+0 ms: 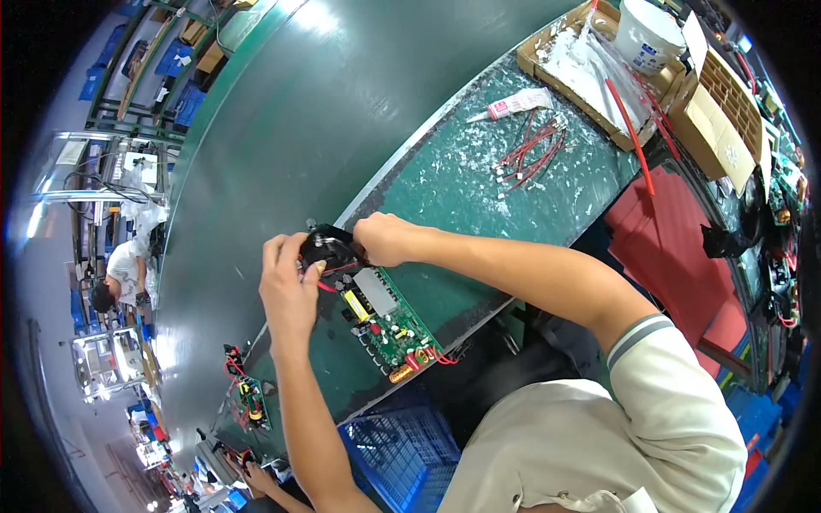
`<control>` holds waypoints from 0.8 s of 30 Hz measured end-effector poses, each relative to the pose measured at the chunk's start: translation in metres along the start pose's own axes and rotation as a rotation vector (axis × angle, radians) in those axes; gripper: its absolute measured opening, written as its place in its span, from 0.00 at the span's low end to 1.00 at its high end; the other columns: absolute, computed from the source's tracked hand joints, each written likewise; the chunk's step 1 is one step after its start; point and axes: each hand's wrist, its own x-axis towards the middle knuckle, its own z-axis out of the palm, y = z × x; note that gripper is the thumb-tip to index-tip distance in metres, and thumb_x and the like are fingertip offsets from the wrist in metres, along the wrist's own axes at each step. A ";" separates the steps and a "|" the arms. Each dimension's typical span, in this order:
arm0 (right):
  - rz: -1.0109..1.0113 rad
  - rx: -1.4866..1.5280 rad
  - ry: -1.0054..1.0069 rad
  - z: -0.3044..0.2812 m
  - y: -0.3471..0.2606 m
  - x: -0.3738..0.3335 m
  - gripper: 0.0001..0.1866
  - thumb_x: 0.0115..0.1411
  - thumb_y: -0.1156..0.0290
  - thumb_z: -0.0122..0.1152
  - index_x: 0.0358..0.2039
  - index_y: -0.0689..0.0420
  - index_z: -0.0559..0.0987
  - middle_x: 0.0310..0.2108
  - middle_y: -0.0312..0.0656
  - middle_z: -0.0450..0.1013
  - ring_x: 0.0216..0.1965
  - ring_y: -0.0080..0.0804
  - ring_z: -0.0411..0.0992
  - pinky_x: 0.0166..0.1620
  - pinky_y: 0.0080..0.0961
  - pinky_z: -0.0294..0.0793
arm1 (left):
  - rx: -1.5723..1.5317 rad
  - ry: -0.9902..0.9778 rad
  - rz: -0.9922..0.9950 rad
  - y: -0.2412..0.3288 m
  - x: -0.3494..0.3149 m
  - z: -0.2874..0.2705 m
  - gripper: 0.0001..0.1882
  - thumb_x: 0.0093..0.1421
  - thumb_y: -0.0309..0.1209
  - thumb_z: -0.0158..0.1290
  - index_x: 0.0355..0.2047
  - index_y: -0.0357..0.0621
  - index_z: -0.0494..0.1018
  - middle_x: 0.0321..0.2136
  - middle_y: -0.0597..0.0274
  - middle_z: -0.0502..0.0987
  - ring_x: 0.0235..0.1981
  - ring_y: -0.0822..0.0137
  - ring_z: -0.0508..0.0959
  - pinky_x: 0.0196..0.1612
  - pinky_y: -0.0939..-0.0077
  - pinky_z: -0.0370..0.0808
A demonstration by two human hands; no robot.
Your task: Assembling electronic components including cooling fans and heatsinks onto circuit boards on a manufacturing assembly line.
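A black part with a rounded, shiny middle sits at the far end of a green circuit board; its exact kind is unclear. My left hand grips it from the left, thumb on the near side and fingers behind. At its right edge my right hand is closed, with fingertips hidden against the part. The board lies on the green bench below my hands and carries a grey heatsink, a yellow transformer and a copper coil. Red wires come off both ends.
On the bench lie red-black wires and a white tube. A cardboard tray and white bucket stand at the far right. A blue crate is below. Another board lies left, near a co-worker's hand.
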 end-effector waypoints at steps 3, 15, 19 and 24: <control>-0.047 -0.034 0.046 0.006 0.005 -0.001 0.09 0.50 0.74 0.58 0.32 0.58 0.83 0.32 0.56 0.78 0.39 0.54 0.77 0.42 0.43 0.76 | 0.052 0.062 -0.007 0.005 -0.008 0.009 0.25 0.49 0.21 0.61 0.49 0.42 0.71 0.47 0.52 0.71 0.47 0.49 0.74 0.50 0.61 0.71; -0.100 -0.201 -0.076 -0.013 -0.013 0.000 0.11 0.49 0.74 0.61 0.33 0.63 0.82 0.36 0.57 0.78 0.41 0.53 0.78 0.43 0.41 0.78 | 0.159 -0.096 0.038 0.010 -0.022 0.015 0.53 0.38 0.40 0.72 0.66 0.64 0.58 0.58 0.47 0.57 0.60 0.37 0.57 0.59 0.45 0.64; 0.032 -0.023 -0.055 0.002 -0.001 0.005 0.12 0.49 0.73 0.59 0.34 0.62 0.82 0.37 0.57 0.78 0.42 0.54 0.77 0.45 0.42 0.77 | 0.175 -0.122 0.034 0.009 -0.024 0.016 0.50 0.40 0.42 0.71 0.64 0.67 0.61 0.59 0.48 0.57 0.61 0.36 0.56 0.60 0.40 0.61; 0.205 0.078 0.062 0.009 -0.002 -0.005 0.12 0.50 0.72 0.59 0.37 0.54 0.84 0.35 0.50 0.79 0.40 0.49 0.77 0.43 0.41 0.76 | 0.307 -0.130 0.028 0.013 -0.028 0.013 0.41 0.43 0.45 0.69 0.60 0.70 0.67 0.60 0.50 0.56 0.64 0.34 0.53 0.61 0.30 0.51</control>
